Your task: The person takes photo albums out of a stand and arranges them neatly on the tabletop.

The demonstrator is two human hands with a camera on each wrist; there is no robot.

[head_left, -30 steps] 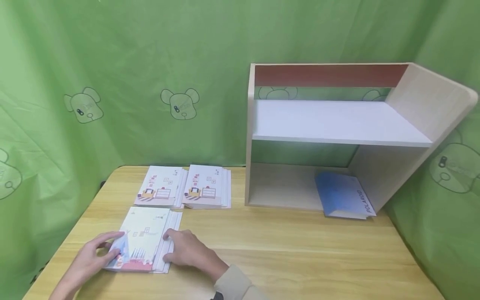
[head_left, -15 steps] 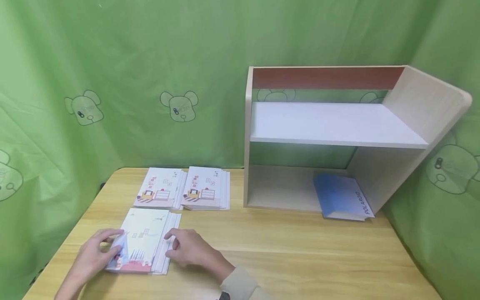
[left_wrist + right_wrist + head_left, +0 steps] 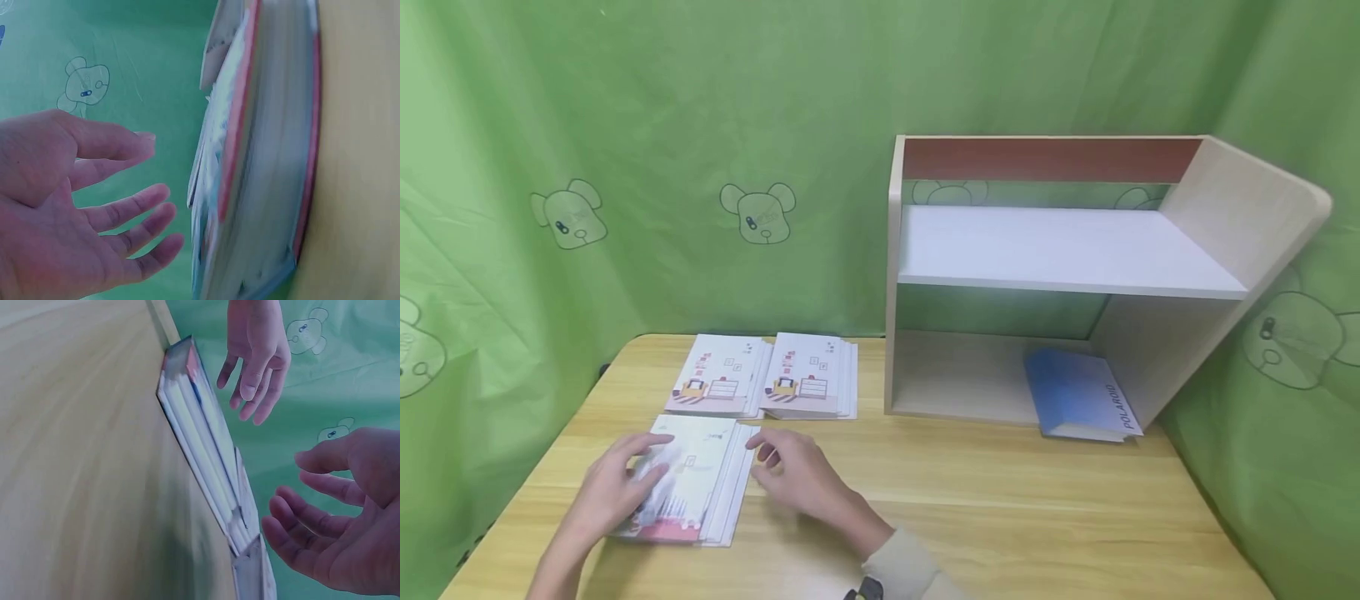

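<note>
A thick white book with a pink lower edge and a blue left side [image 3: 703,450] lies flat at the table's left front. My left hand [image 3: 613,487] hovers over its left side, fingers loosely spread. In the left wrist view that hand [image 3: 81,212] is apart from the book [image 3: 269,156], whose page edges face the camera. Just off the right edge of the cover is my right hand [image 3: 801,475], fingers bent loosely around nothing. The right wrist view shows a gap between this hand [image 3: 344,525] and the book [image 3: 200,437].
Behind lie two matching books, the left one [image 3: 718,371] and the right one [image 3: 805,371], side by side. A wooden shelf unit [image 3: 1067,242] stands at the back right, with a blue POLAROID book [image 3: 1078,396] on its bottom board. Green curtain [image 3: 820,100] surrounds the table [image 3: 1000,508].
Both hands have come off the near book. The left has risen and shifted right over the cover; the right has moved back and to the right. The book stays in place.
</note>
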